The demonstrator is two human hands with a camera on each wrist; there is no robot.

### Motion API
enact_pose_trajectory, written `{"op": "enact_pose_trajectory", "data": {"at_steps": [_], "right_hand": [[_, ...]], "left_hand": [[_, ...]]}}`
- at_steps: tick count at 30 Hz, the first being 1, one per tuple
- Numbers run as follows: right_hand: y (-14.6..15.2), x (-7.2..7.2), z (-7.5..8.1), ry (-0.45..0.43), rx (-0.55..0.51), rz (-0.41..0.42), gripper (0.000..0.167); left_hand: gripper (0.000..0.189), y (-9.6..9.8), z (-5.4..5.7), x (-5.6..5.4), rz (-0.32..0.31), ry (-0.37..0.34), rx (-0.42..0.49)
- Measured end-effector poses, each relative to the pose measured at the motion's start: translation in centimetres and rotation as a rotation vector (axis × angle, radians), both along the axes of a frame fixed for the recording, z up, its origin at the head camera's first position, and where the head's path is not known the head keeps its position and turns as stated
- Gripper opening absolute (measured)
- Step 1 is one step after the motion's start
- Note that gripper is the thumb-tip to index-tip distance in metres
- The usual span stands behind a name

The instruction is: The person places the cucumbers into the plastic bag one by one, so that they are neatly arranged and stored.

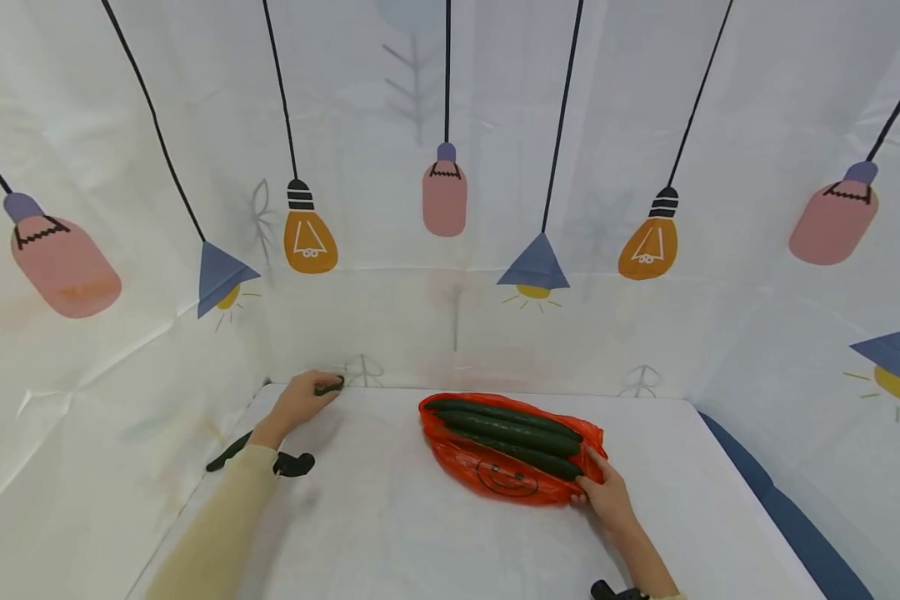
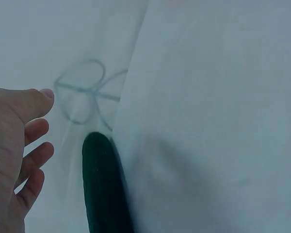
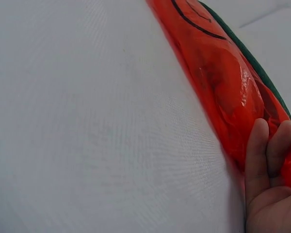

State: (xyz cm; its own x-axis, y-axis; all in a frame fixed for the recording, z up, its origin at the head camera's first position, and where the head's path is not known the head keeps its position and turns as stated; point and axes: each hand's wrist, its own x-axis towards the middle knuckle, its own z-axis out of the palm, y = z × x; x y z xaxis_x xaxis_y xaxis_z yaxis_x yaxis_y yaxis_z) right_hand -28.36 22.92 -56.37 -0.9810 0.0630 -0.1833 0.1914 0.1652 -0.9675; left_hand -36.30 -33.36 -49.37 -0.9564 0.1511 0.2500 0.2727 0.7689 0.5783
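A red plastic bag [image 1: 450,462] with a drawn smiling face lies on the white table. Several dark green cucumbers [image 1: 510,429] lie side by side in its open top. My right hand [image 1: 606,496] holds the bag's right end; in the right wrist view its fingers [image 3: 256,150] lie against the red plastic. At the back left, my left hand [image 1: 300,404] reaches over another cucumber [image 1: 228,452], whose middle is hidden beneath the hand and forearm. The left wrist view shows this cucumber [image 2: 104,187] apart from the loosely bent fingers [image 2: 34,104].
White cloth walls [image 1: 375,317] printed with hanging lamps rise behind and beside the table [image 1: 390,550]. Blue material [image 1: 776,508] shows past the table's right edge. A black strap [image 1: 292,464] sits on my left wrist.
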Motion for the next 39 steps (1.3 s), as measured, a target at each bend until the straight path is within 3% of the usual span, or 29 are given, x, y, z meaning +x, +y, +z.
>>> {"op": "enact_pose_trajectory", "data": {"at_steps": [3,8,17,29,36,39], "right_hand": [[0.1,0.2,0.0,0.002,-0.004,-0.009,0.066],[-0.2,0.2,0.2,0.015,-0.018,-0.023,0.065],[-0.5,0.1,-0.1,0.026,-0.049,-0.055,0.063],[-0.8,0.3,-0.6,0.022,-0.074,-0.077,0.062],[-0.7,0.5,-0.5,0.025,-0.080,-0.079,0.063],[-0.7,0.6,-0.4,0.017,-0.093,-0.078,0.063]], "left_hand": [[0.032,-1.6,-0.4,0.8,0.037,-0.009,0.019],[0.033,-4.4,-1.3,1.7,0.048,0.016,-0.008],[0.041,-7.7,-3.5,2.1,0.104,0.014,-0.002],[0.050,-9.3,-5.3,4.3,0.203,-0.064,0.043],[0.072,-8.9,-5.6,4.0,0.241,-0.221,-0.043],[0.078,-8.6,-5.8,3.8,0.258,-0.252,-0.086]]}}
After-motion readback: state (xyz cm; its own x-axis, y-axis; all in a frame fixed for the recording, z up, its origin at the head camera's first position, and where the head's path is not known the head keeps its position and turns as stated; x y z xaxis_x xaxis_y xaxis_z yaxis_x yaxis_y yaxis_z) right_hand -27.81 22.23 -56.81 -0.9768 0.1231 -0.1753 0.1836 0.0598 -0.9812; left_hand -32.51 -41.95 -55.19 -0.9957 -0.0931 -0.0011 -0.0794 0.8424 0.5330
